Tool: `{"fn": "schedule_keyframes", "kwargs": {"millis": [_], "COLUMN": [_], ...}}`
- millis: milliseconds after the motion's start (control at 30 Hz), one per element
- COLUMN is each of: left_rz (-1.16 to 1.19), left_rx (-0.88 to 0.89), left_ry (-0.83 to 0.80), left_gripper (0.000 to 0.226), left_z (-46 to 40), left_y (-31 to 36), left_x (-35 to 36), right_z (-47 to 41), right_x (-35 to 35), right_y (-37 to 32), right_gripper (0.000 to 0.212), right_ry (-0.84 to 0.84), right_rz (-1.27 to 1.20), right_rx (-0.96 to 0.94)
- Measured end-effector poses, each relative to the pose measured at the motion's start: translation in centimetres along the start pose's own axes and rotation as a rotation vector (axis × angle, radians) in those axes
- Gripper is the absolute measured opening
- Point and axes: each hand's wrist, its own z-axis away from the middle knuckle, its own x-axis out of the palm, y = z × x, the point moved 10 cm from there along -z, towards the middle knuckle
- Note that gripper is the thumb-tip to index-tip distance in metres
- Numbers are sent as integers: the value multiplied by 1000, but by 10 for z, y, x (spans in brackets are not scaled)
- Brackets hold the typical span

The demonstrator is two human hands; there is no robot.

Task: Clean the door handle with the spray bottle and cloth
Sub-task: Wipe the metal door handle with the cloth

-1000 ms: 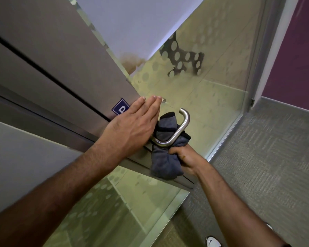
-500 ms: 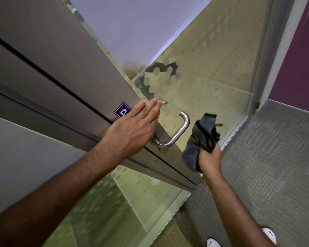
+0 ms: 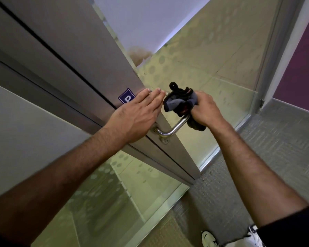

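Door handle (image 3: 175, 128): polished, glossy metal tube. Cloth (image 3: 181, 102): soft matt grey fabric. Door panel (image 3: 64, 50): brushed matt metal. Carpet (image 3: 282, 138), right of frame: rough woven textile.

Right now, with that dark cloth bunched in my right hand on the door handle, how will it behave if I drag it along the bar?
The cloth looks soft and floppy: it bunches in the right hand and a tail droops below it. It will probably wrap around the door handle rather than stay flat. The bar looks smooth and polished, so it should slide easily.
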Motion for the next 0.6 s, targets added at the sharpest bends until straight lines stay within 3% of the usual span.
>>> {"fn": "schedule_keyframes", "kwargs": {"millis": [233,333,433,500,600], "left_rz": [26,79,73,31,39], "left_rx": [12,14,-66,-164,-292], "left_ry": [-49,-78,-29,11,79], "left_gripper": [65,67,70,72,67], "left_z": [0,5,23,39,55], "left_y": [-1,-5,-32,-55,-75], "left_x": [-4,-16,-37,-49,-65], "right_z": [64,80,81,89,83], "right_x": [14,3,-35,-41,-16], "right_y": [-54,-55,-36,-44,-85], "right_gripper": [49,43,45,43,48], "right_ry": [-16,10,377,587,634], "right_rz": [408,92,-409,-539,-569], "right_rx": [-499,-485,-271,-247,-362]}}
